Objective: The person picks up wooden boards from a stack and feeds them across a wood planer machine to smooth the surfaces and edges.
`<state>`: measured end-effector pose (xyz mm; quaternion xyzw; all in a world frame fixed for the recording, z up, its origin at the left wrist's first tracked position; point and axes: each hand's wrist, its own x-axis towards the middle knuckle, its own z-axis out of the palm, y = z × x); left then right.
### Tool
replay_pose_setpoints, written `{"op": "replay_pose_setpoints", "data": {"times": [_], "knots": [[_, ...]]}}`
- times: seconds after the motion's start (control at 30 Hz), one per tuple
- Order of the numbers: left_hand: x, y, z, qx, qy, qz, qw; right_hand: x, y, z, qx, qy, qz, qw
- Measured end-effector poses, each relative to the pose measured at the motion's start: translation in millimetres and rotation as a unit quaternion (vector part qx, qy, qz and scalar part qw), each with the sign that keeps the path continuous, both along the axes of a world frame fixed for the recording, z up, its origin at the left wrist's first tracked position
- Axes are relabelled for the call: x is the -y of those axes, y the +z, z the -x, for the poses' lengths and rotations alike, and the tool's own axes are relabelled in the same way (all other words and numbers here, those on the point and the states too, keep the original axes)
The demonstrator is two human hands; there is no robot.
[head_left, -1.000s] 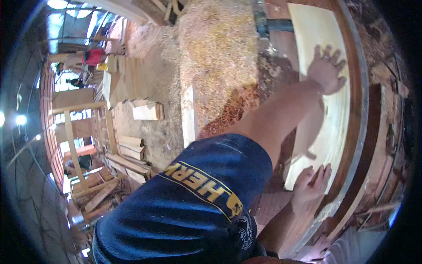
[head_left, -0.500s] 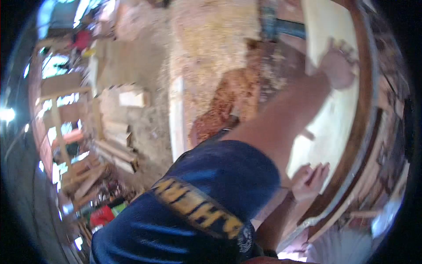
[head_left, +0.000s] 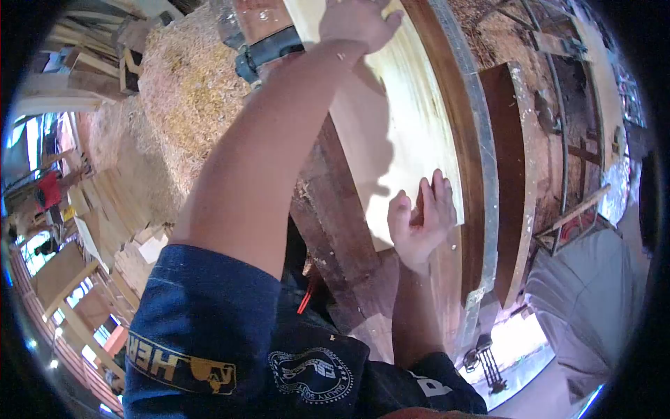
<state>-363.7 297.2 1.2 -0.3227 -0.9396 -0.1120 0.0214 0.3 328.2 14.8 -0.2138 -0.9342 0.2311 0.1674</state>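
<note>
While my left arm reaches across the bench [head_left: 461, 140], my left hand [head_left: 357, 25] lies palm down on the pale board [head_left: 415, 119], its thumb spread away and its fingers partly cut off by the top of the view. My right hand [head_left: 429, 227] is at the board's near end, fingers close together and a little bent, thumb apart from them; I cannot tell how hard it presses, or whether it hooks the edge.

The board lies flat, lengthwise along the bench, with the shadow of my left arm falling over its left half. A grey metal strip [head_left: 490, 195] runs down the right side of the bench, and beyond it is a darker brown plank [head_left: 511, 153]. To the left of the board's upper part there is a dark metal bar [head_left: 279, 45], just beside my left forearm.

Further left, wood shavings [head_left: 192, 84] cover the floor, with a stack of planks [head_left: 115, 199] past them. Grey cloth [head_left: 586, 307] shows at the lower right.
</note>
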Motion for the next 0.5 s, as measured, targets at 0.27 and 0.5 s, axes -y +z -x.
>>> {"op": "replay_pose_setpoints", "data": {"times": [0.27, 0.5], "knots": [[2, -3, 45, -0.027, -0.012, -0.004, 1.0, 6, -11, 44, -0.041, -0.03, -0.015, 0.999], [3, -10, 91, -0.057, -0.022, 0.005, 0.998, 6, -13, 87, -0.036, -0.033, -0.015, 0.999]]}}
